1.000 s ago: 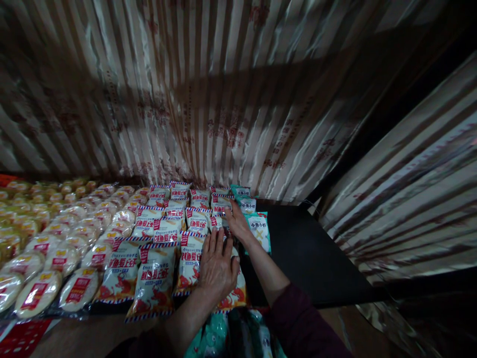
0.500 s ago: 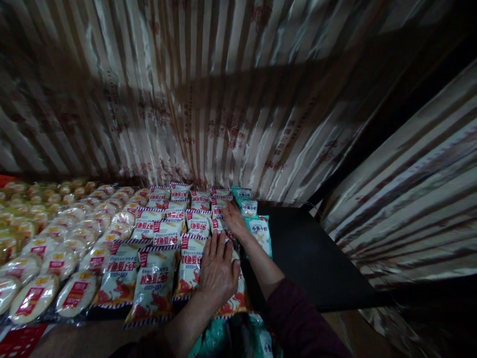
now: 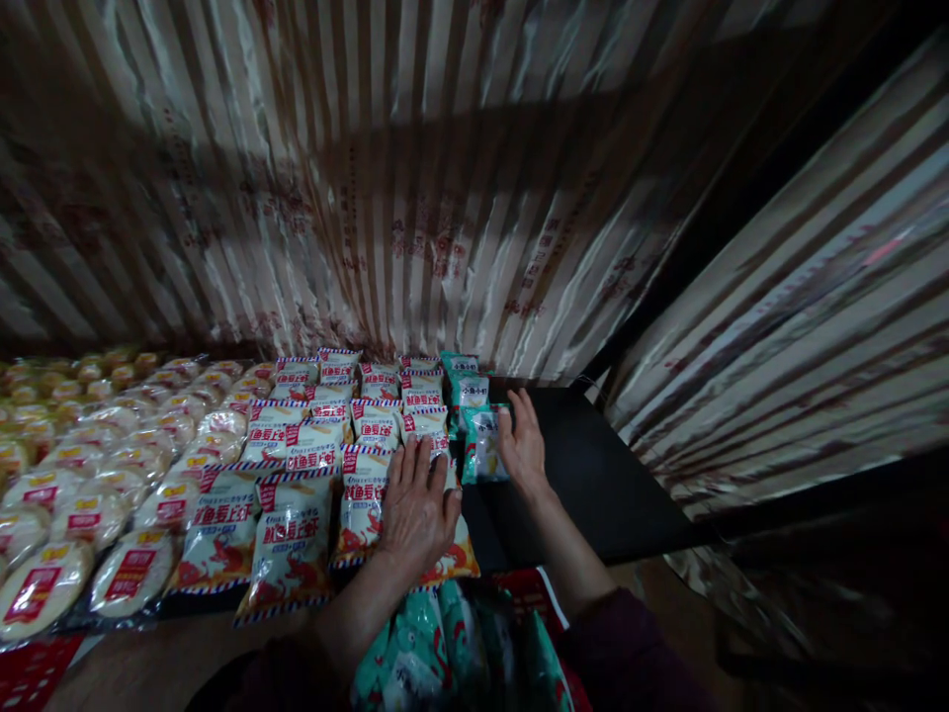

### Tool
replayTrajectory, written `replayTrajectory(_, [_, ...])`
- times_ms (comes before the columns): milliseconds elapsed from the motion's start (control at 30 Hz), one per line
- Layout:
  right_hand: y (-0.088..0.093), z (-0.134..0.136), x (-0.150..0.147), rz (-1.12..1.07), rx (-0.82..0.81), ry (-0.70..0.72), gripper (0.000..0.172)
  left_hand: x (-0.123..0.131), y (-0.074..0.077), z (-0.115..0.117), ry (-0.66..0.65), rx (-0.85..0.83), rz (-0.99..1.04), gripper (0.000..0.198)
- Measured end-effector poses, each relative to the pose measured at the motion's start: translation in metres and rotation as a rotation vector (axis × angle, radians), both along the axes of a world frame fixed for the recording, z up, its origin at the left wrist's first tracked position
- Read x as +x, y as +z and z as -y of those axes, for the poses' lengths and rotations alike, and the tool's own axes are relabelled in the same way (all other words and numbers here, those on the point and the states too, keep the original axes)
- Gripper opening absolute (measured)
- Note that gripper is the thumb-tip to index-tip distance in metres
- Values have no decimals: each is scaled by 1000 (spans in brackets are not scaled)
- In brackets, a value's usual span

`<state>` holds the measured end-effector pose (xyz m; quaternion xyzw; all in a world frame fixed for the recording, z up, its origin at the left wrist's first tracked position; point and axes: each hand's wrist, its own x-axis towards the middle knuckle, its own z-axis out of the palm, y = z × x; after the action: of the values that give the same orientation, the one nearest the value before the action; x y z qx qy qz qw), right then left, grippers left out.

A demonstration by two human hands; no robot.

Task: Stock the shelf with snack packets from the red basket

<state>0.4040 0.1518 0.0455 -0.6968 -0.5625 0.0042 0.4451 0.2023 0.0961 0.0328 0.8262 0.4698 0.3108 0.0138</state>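
Observation:
My left hand lies flat, fingers stretched out, on a white and orange snack bag at the front of several rows of such bags. Beside the green snack bag nearest me in the right column, my right hand is raised with its fingers extended and its palm toward the bag's right edge. Whether it touches the bag I cannot tell. Two more green bags lie behind that one. The green bags adjoin the right side of the white and orange rows.
Round wrapped crackers fill the left of the black table. More green bags stand in a red container below the front edge. Striped curtains hang behind and at the right.
My right hand has moved right, from the white and orange bags to the green bag's right side. My left hand stays on its bag. The view has shifted slightly.

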Motion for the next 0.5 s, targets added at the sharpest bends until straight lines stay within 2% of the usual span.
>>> replayTrajectory(67, [-12,7,18,-72,-77,-30,65,2,1,2,-22,-3,-6,45])
replayTrajectory(167, [-22,10,30,-225,-196,-38,68,6,3,5,-37,0,-15,44])
replayTrajectory(333, [-25,4,24,-430,-263,-15,69,12,1,5,-37,25,-13,42])
replayTrajectory(500, [-31,-4,14,-423,-272,14,78,12,-3,2,-45,18,-23,43])
